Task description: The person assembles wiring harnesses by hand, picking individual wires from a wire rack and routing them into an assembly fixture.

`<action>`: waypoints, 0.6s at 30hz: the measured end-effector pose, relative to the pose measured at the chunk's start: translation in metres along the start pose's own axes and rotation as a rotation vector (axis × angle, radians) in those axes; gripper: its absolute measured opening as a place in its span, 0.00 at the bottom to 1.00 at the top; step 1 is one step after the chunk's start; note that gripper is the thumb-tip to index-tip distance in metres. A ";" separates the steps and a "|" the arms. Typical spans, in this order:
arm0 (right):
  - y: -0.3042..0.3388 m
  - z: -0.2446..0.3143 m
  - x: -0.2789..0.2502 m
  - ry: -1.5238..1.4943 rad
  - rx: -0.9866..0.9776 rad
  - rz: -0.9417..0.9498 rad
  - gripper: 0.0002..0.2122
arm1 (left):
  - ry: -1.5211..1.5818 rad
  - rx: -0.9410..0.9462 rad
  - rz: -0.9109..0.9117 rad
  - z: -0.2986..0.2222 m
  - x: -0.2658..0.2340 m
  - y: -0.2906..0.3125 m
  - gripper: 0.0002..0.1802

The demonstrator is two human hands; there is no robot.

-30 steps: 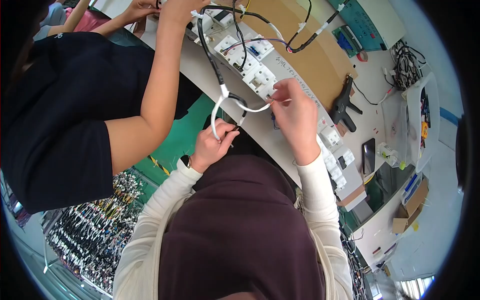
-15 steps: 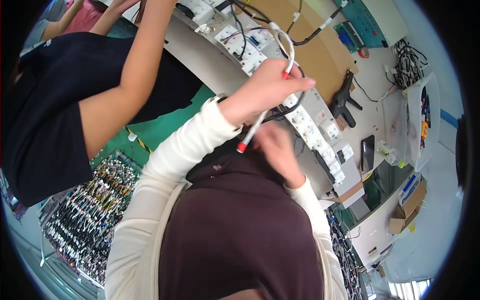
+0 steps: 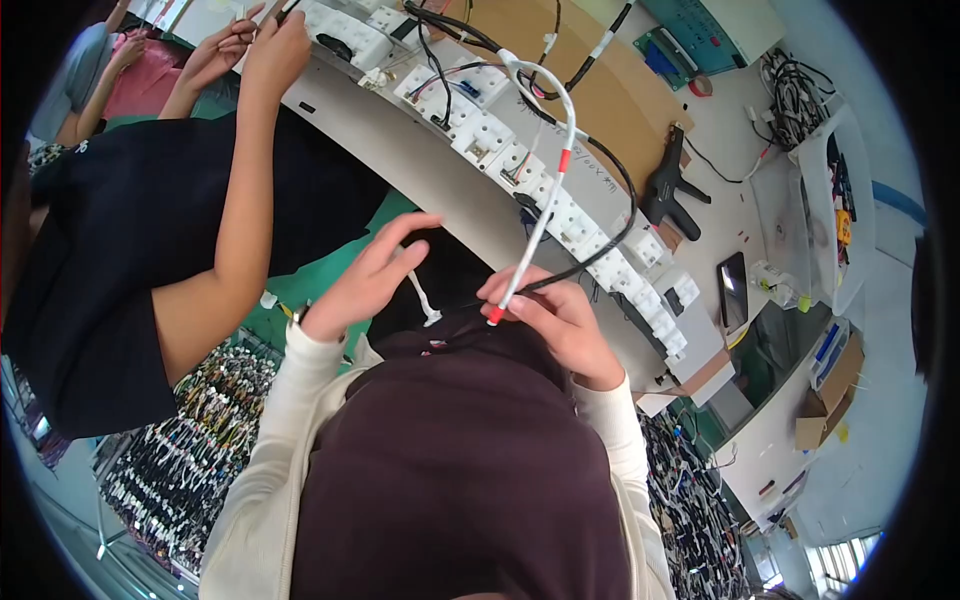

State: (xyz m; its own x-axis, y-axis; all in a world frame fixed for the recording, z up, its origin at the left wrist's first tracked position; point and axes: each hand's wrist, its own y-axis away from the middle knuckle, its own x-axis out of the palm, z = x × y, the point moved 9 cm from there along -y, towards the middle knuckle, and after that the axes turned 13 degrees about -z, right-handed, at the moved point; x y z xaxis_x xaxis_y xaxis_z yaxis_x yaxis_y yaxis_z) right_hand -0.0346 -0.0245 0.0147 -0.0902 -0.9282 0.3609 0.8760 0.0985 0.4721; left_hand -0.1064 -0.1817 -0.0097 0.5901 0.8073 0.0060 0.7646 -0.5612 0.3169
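Observation:
My right hand (image 3: 565,325) is closed with thumb and fingers round the lower part of a white-wrapped cable (image 3: 538,225) with red bands. Its red end shows beside the thumb. Higher up, the cable bends over toward the board, and a black cable (image 3: 622,235) loops down to the same hand. My left hand (image 3: 365,285) is raised to the left, fingers apart. Just by its fingertips hangs a thin white lead (image 3: 420,295) with a white end piece; whether the fingers touch it I cannot tell.
A long board with rows of white connector holders (image 3: 570,225) runs diagonally along the bench. Beyond it lie a black spring clamp (image 3: 675,185), a phone (image 3: 733,290) and a clear bin (image 3: 830,220). A co-worker's arm (image 3: 245,200) reaches in at left, above bundled cables (image 3: 190,450).
My left hand has let go of the white-wrapped cable and moved down and left. My right hand, blurred before, now grips the cable's lower part. The co-worker's hands have come into view.

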 end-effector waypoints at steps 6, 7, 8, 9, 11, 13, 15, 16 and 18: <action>0.010 0.008 -0.013 -0.081 0.010 -0.076 0.08 | -0.759 0.196 -0.284 0.023 -0.026 0.044 0.28; 0.013 0.011 -0.014 -0.103 0.024 -0.087 0.08 | -0.770 0.260 -0.339 0.015 -0.024 0.039 0.27; 0.013 0.012 -0.014 -0.095 0.036 -0.089 0.08 | -0.786 0.322 -0.397 0.009 -0.023 0.035 0.27; 0.014 0.014 -0.013 -0.088 0.030 -0.084 0.08 | -0.749 0.411 -0.448 0.002 -0.020 0.030 0.24; 0.016 0.017 -0.010 -0.079 0.026 -0.074 0.08 | -0.704 0.486 -0.426 -0.002 -0.009 0.021 0.21; 0.018 0.020 -0.010 -0.076 0.016 -0.096 0.08 | -0.690 0.568 -0.430 -0.005 -0.004 0.014 0.21; 0.019 0.025 -0.010 -0.078 0.002 -0.069 0.08 | -0.598 0.654 -0.552 -0.020 -0.009 0.008 0.18; 0.020 0.027 -0.009 -0.083 -0.017 -0.049 0.08 | -0.599 0.653 -0.552 -0.025 -0.007 0.001 0.18; 0.019 0.027 -0.008 -0.089 -0.020 -0.046 0.08 | -0.502 0.671 -0.680 -0.038 -0.015 -0.008 0.18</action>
State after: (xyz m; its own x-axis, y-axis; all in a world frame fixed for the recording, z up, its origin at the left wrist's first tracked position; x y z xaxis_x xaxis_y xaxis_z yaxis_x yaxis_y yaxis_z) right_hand -0.0302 -0.0055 0.0421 -0.1715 -0.8958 0.4100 0.8793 0.0485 0.4738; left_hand -0.1316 -0.1827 0.0241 -0.0901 0.9063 -0.4129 0.8681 -0.1317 -0.4786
